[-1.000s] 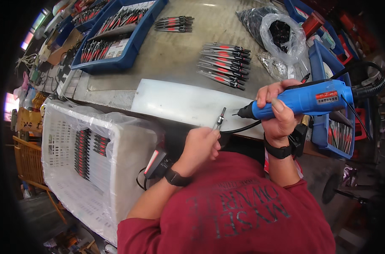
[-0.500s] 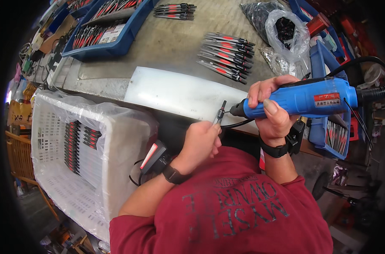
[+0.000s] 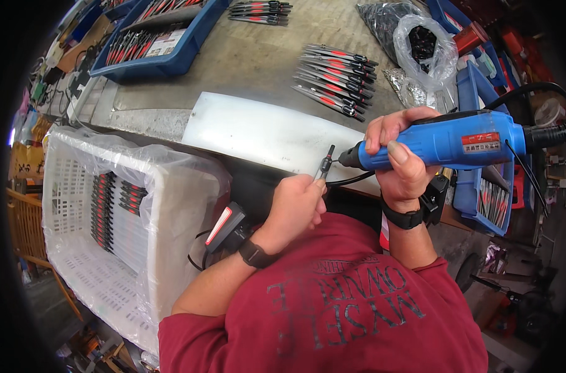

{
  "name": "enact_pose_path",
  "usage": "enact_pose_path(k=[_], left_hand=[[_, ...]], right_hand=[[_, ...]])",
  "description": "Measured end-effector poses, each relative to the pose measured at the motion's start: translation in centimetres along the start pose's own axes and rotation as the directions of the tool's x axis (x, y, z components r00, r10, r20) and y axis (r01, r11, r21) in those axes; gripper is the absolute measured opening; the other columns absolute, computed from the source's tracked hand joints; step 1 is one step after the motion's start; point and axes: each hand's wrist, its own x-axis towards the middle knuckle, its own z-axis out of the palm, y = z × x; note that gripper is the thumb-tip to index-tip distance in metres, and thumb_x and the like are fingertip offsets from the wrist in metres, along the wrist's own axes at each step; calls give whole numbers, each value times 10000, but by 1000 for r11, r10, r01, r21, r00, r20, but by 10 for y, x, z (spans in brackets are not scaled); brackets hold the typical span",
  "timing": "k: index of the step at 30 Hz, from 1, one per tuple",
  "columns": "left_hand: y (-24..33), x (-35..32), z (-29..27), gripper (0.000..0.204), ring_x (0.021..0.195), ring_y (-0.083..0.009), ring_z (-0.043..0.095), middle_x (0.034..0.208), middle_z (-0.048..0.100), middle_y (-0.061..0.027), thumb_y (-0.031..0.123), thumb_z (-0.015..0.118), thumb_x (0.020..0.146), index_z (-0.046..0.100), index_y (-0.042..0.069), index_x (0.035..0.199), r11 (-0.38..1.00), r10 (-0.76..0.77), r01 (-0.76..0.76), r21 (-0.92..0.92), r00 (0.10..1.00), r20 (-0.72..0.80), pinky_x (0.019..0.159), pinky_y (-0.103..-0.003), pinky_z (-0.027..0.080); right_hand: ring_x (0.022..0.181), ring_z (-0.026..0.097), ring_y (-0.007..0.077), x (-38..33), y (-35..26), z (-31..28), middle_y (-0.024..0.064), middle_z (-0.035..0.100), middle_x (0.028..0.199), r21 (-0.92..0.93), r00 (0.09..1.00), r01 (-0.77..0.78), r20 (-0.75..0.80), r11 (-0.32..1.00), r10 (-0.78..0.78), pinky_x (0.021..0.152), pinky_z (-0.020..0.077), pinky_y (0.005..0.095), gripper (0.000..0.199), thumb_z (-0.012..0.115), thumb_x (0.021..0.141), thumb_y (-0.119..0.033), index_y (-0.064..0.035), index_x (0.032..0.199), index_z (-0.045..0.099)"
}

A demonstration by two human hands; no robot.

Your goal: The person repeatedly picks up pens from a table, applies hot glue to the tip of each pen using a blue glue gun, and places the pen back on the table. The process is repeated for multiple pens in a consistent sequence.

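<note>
My left hand (image 3: 295,202) is closed around a slim grey drawing compass (image 3: 326,164), its black head pointing up out of my fist. A blue electric screwdriver (image 3: 448,142) lies level in my right hand (image 3: 407,165), the fingers wrapped round its front end. The screwdriver's thin bit meets, or nearly meets, the side of the compass head; I cannot tell whether they touch. Both hands are just in front of the white slab (image 3: 252,133) at the bench edge. Beyond it lies a row of similar compasses (image 3: 336,78) with red and black parts.
At left stands a white plastic-lined basket (image 3: 186,211) with stacked compasses. Blue bins (image 3: 186,53) hold more at the back left, and another blue bin (image 3: 466,205) is at right. A bag of small black parts (image 3: 441,53) sits back right. The screwdriver's cable (image 3: 560,132) loops at right.
Both hands keep nearly the same place, with the screwdriver bit at the compass head. The whole view has shifted very slightly.
</note>
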Motion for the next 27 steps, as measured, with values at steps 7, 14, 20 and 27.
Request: enact_pose_path(k=[7, 14, 20, 27], left_hand=[[0, 0, 0, 220, 416, -51, 461, 557, 529, -13, 189, 470, 916, 548, 17, 801, 1000, 5, -5, 19, 1000, -8, 356, -178, 353], [3, -1, 1, 219, 417, -49, 458, 556, 525, -8, 189, 468, 917, 545, 24, 796, 1000, -13, 13, -11, 1000, 0, 358, -176, 354], [6, 0, 2, 218, 407, -49, 440, 553, 517, -8, 184, 461, 919, 536, 24, 792, 997, -76, 76, -18, 997, -10, 349, -186, 346], [2, 3, 3, 220, 393, -55, 410, 542, 500, -19, 171, 450, 920, 521, 8, 791, 996, -72, 72, -44, 997, 4, 336, -193, 325]], right_hand=[[624, 516, 151, 0, -1, 3, 63, 498, 754, -50, 1000, -7, 13, 999, 7, 539, 415, 275, 519, 665, 691, -61, -43, 1129, 386], [625, 500, 171, 1, 2, 0, 60, 482, 751, -296, 997, 0, 78, 955, 24, 569, 415, 287, 505, 657, 681, -71, -67, 1121, 408], [598, 498, 177, 4, 9, 1, 49, 467, 755, -470, 981, 71, 190, 880, 22, 548, 418, 297, 489, 645, 714, -56, -111, 1141, 413], [587, 504, 177, 14, 17, 4, 54, 476, 771, -390, 974, 45, 222, 920, 47, 538, 433, 303, 493, 583, 728, 61, -124, 1150, 409]])
